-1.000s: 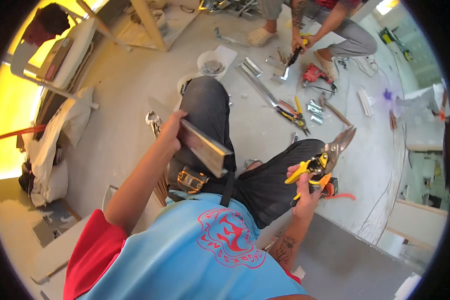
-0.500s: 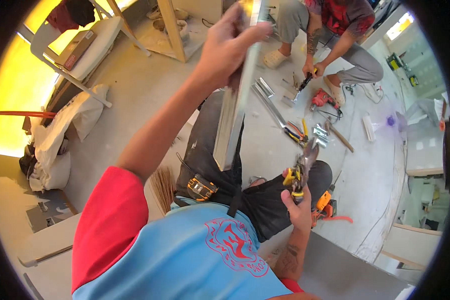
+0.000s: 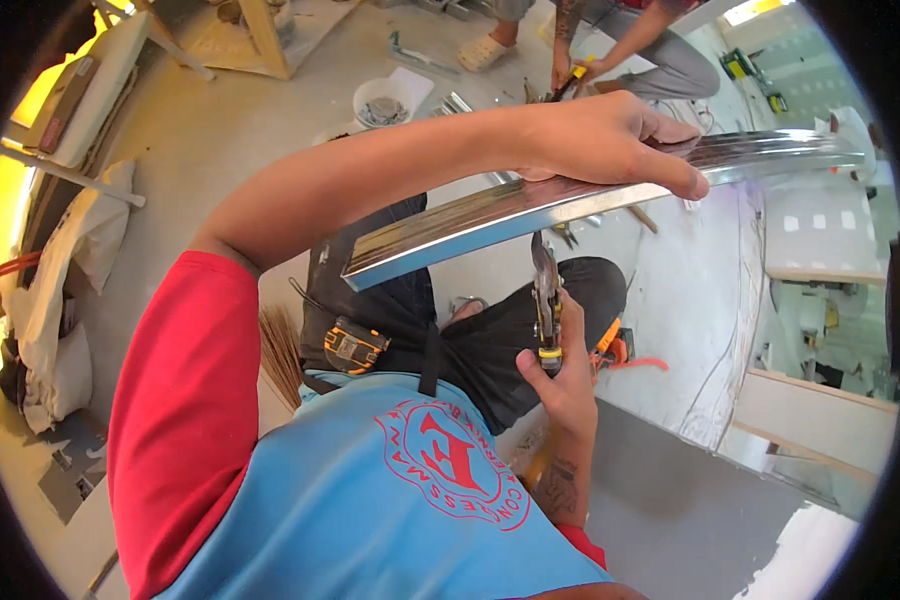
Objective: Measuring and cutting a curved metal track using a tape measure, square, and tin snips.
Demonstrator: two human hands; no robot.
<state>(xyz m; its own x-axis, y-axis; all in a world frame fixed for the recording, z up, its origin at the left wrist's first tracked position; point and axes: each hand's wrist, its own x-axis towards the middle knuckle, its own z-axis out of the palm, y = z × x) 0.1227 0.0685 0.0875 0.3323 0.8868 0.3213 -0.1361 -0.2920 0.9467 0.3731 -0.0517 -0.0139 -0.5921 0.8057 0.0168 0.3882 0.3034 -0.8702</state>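
Observation:
A long shiny metal channel (image 3: 450, 238) lies crosswise in front of me, its near end over my thigh and its far end reaching to the right. My left hand (image 3: 605, 138) grips it from above, fingers wrapped over its edge. Below the channel, my right hand (image 3: 568, 378) holds tin snips (image 3: 547, 295) with yellow-and-black handles, blades pointing up and just short of the channel's lower edge. Whether the blades are parted is hard to make out. A yellow-and-black tape measure (image 3: 356, 346) is clipped at my waist.
Ahead, another person's hands (image 3: 570, 76) work with a yellow-and-black tool. On the floor are a white bucket (image 3: 383, 106) and a wooden handle (image 3: 643, 219) partly behind the channel. A broom (image 3: 283, 352) is by my left hip, an orange tool (image 3: 613, 346) beyond my right knee.
The metal channel has swung from nearly upright to crosswise, its far end now at the right. My left hand moved right and down with it; the snips shifted slightly left.

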